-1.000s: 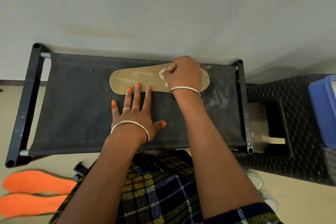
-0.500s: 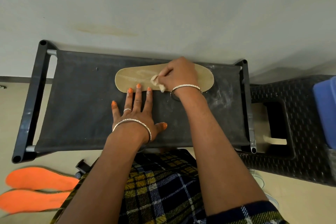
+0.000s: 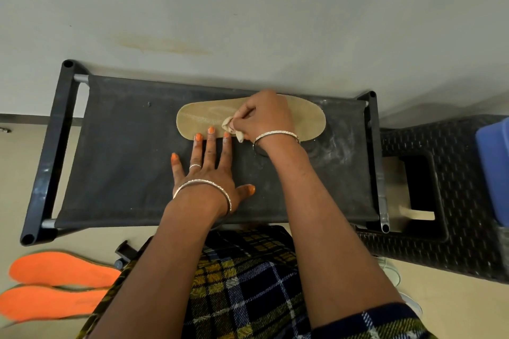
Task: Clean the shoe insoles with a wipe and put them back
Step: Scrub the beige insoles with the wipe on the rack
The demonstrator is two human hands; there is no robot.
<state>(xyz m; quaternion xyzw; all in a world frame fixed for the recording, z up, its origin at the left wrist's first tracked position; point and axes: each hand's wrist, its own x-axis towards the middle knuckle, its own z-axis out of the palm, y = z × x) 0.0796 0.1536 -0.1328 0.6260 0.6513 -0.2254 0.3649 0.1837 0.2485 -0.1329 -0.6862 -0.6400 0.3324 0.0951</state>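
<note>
At the right edge a blue box (image 3: 493, 168) sits on a black woven plastic stool (image 3: 454, 242); only a corner of it shows, so I cannot tell what is in it. Beside the stool, against the pale wall (image 3: 248, 22), stands a low counter (image 3: 124, 173) with a dark fabric top stretched on a black frame. A tan insole (image 3: 198, 118) lies flat on the far half of that fabric, its length running left to right. The right hand (image 3: 264, 115) is over the middle of the insole, knuckles up, its grip closed around a crumpled, off-white wipe (image 3: 228, 125) that is pressed against the insole's surface near its near edge. The left hand (image 3: 209, 170) lies palm down on the fabric with no grip on anything, fingers straight and spread, thumb out to the side; the tips of its three middle fingers rest on the near edge of the insole, just beside the wipe. Each wrist carries a thin silver bangle, and the nails are painted orange. Both forearms reach forward from a lap in plaid cloth. On the floor at the lower left, well apart from the counter top, two orange insoles (image 3: 60, 270) lie side by side.
</note>
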